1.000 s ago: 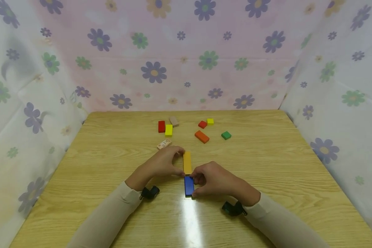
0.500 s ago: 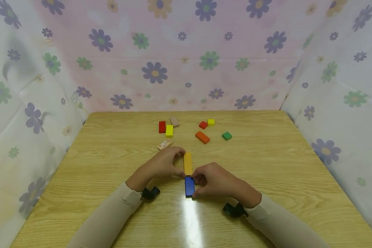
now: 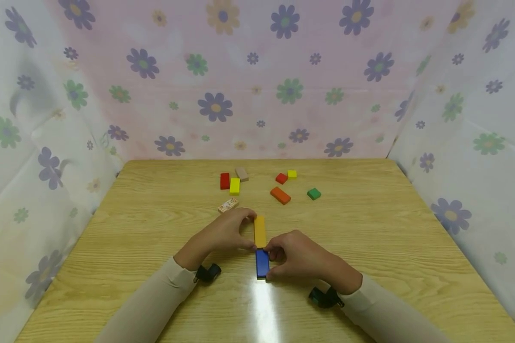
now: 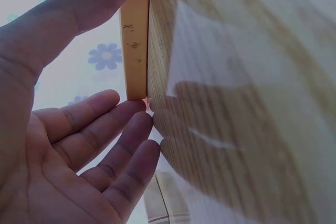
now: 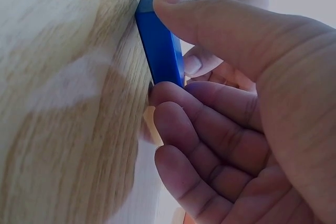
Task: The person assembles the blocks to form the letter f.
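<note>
Fingers, right hand (image 3: 302, 259): thumb on the near end of the blue block (image 3: 262, 263), fingertips (image 5: 173, 95) curled against its far end, so the block is pinched lengthwise between them.
Fingers, left hand (image 3: 223, 233): thumb tip at the near end of the yellow-orange block (image 3: 260, 231), index finger at its far end, the other fingers (image 4: 118, 140) straight and loose; the block is pinched end to end.
Blue block: flat on the table (image 3: 369, 238), long axis running straight away from the person, on the thumb side of the right hand.
Yellow-orange block: flat on the table just beyond the blue one, same long axis, lying to the right of the left hand's fingers.
Joint between the two: the near end of the yellow-orange block meets or nearly meets the far end of the blue block; the fingertips cover the seam, so contact cannot be told for sure.
Nearer hand: right hand for the blue block, left hand for the yellow-orange one; each hand lies on its own side of the shared line.
Farther out: patterned pale block (image 3: 228, 205) near the left hand, then a red block (image 3: 225, 181), a yellow block (image 3: 234, 186) and a plain wooden block (image 3: 242, 173) in a cluster.
Far right group: orange block (image 3: 280, 195), small red block (image 3: 281, 178), small yellow block (image 3: 292, 174), green block (image 3: 314, 193), all well apart from the hands.
</note>
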{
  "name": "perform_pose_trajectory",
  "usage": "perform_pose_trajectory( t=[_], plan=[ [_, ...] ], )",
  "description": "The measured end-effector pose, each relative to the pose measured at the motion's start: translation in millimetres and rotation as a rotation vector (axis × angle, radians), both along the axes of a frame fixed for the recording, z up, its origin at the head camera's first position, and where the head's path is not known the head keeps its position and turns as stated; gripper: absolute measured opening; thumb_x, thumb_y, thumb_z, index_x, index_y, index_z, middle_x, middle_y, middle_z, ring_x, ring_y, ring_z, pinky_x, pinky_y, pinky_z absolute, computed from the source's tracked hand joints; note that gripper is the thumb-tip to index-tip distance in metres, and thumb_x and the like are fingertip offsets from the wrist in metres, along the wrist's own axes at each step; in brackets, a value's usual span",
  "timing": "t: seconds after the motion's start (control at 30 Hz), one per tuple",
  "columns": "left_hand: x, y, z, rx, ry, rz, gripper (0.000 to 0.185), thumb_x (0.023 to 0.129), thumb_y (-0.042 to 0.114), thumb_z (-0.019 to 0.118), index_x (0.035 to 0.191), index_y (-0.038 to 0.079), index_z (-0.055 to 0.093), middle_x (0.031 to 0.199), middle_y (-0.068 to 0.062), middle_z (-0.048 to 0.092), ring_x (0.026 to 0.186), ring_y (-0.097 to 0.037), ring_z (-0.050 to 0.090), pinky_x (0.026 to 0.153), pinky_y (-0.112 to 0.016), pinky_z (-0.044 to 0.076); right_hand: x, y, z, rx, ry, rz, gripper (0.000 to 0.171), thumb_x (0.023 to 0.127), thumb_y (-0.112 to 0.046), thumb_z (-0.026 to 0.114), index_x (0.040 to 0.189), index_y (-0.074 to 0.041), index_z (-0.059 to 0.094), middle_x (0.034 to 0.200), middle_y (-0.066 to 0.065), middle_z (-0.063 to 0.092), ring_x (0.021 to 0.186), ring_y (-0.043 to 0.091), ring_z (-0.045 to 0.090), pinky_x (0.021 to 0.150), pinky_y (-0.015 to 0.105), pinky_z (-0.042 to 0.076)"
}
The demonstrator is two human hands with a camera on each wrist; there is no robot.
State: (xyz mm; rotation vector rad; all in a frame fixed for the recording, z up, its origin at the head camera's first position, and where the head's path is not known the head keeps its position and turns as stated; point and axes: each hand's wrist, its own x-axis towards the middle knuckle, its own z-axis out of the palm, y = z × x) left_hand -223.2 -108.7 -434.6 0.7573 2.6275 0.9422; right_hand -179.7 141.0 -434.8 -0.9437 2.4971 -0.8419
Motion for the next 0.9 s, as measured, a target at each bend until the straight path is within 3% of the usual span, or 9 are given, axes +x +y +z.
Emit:
perform_pose_trajectory(
  t=[0.9],
  plan=[
    [3.3,4,-1.6,-0.035,0.021,-0.007,0.079,0.075,0.034,0.094,0.141,0.009,0.058,0.139,-0.003,0.063,0.129,-0.021,0.056,0.114,-0.041,0.043,10.5,5,1.2,0.018,0.009,-0.027,0.049,0.078,-0.043,0.09,0.116,-0.016,0.075,0.098,-0.016,0.073,0.09,0.001,0.066,0.081,0.023,0.056]
  ],
)
